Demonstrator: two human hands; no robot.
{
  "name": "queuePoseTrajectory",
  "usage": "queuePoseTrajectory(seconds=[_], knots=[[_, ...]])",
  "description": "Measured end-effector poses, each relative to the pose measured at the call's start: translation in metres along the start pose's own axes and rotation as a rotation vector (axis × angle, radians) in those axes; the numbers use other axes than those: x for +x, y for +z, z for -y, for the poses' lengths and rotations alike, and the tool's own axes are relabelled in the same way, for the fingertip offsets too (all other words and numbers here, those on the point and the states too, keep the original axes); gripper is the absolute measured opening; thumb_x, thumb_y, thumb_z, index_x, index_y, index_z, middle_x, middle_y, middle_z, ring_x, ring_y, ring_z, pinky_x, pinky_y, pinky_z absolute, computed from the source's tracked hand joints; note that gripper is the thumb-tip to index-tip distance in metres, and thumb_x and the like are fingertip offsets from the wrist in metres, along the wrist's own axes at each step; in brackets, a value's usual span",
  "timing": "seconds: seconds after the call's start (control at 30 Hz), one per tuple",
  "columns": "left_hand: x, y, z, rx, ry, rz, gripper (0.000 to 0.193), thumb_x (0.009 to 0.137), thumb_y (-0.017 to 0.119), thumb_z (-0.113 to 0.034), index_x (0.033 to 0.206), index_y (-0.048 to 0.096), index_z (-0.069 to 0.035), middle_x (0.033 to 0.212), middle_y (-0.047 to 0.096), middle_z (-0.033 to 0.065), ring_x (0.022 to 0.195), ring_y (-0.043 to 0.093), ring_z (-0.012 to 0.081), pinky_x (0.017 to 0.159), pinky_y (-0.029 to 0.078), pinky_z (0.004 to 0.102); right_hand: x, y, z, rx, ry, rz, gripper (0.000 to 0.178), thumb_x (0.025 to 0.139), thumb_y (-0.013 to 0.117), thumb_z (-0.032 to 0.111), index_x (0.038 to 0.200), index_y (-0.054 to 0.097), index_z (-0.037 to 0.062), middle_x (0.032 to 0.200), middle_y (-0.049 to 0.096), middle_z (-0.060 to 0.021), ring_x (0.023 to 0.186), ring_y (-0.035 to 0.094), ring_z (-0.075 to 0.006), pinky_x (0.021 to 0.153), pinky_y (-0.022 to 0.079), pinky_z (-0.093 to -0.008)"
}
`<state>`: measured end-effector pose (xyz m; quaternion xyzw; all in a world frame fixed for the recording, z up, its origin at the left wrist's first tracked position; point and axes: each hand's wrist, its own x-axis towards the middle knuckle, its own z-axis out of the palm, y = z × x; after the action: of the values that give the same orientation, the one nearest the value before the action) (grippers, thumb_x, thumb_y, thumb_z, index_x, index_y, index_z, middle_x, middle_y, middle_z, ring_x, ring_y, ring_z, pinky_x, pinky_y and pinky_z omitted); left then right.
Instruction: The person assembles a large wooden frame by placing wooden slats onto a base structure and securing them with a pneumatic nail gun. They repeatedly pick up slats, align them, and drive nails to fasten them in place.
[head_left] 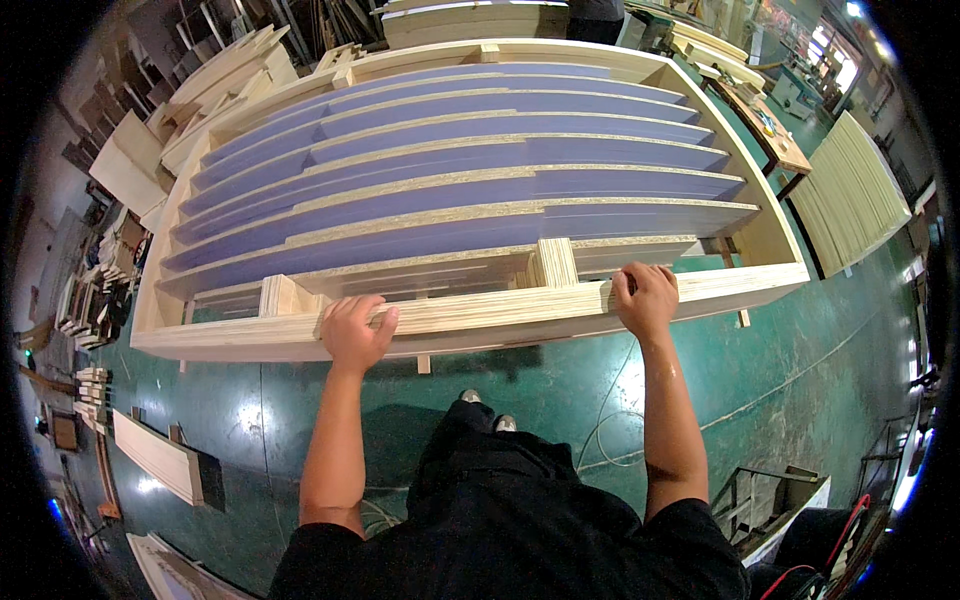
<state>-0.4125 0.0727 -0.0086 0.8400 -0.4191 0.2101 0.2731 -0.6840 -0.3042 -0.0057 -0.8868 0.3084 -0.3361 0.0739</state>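
Observation:
A large rectangular plywood frame [480,312] lies in front of me, raised a little above the floor. My left hand [354,332] grips its near rail left of the middle, fingers over the top edge. Further right on the same rail, my right hand [649,297] is closed over the edge with its fingers curled. Inside the frame stand several long particleboard panels [420,205] on edge, with purple-blue faces, in rows running left to right. Two short wooden blocks, a left block [277,296] and a right block [556,262], sit against the near rail.
Pale stacked boards [850,200] lean at the right, beside a wooden workbench [770,130]. Timber offcuts [225,80] are piled at the far left. A plank [158,455] lies on the green floor [310,430]. A thin hose [600,440] curls near my feet.

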Motion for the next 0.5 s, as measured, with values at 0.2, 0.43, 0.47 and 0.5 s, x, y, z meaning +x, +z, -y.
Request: queuePoseTrajectory(seconds=[0.2, 0.43, 0.47, 0.5], knots=[[-0.0008, 0.0001, 0.0011, -0.004, 0.002, -0.002, 0.035, 0.089, 0.068, -0.046, 0.09, 0.073, -0.011, 0.085, 0.073, 0.0102, 0.084, 0.069, 0.0336, 0.081, 0.05, 0.046, 0.0005, -0.0014, 0.0002, -0.007, -0.021, -0.005, 0.014, 0.087, 0.069, 0.025, 0.082, 0.072, 0.0126, 0.077, 0.071, -0.0049, 0.08, 0.068, -0.0262, 0.099, 0.047, -0.0416], [0.0002, -0.0007, -0.0008, -0.014, -0.012, 0.0, 0.035, 0.088, 0.069, -0.046, 0.089, 0.073, -0.011, 0.085, 0.073, 0.011, 0.084, 0.069, 0.0343, 0.082, 0.05, 0.0464, 0.0003, -0.0004, 0.0012, 0.004, -0.019, -0.03, 0.013, 0.088, 0.068, 0.024, 0.082, 0.072, 0.0124, 0.075, 0.07, -0.0053, 0.079, 0.068, -0.0267, 0.099, 0.047, -0.0418], [-0.0009, 0.0012, 0.0017, -0.011, -0.013, 0.004, 0.035, 0.088, 0.069, -0.046, 0.089, 0.073, -0.011, 0.086, 0.074, 0.0111, 0.084, 0.069, 0.0344, 0.082, 0.05, 0.0463, 0.0005, -0.0008, 0.0013, -0.001, -0.017, -0.023, 0.014, 0.088, 0.068, 0.024, 0.082, 0.072, 0.0124, 0.075, 0.07, -0.0053, 0.079, 0.068, -0.0267, 0.099, 0.047, -0.0418], [-0.0008, 0.0019, 0.0032, -0.006, -0.015, 0.008, 0.035, 0.087, 0.069, -0.045, 0.089, 0.074, -0.011, 0.086, 0.074, 0.0113, 0.084, 0.069, 0.0344, 0.083, 0.05, 0.0462, 0.0011, -0.0006, 0.0017, -0.005, -0.015, -0.017, 0.014, 0.088, 0.068, 0.024, 0.082, 0.072, 0.0123, 0.075, 0.07, -0.0053, 0.079, 0.068, -0.0267, 0.099, 0.047, -0.0417]])
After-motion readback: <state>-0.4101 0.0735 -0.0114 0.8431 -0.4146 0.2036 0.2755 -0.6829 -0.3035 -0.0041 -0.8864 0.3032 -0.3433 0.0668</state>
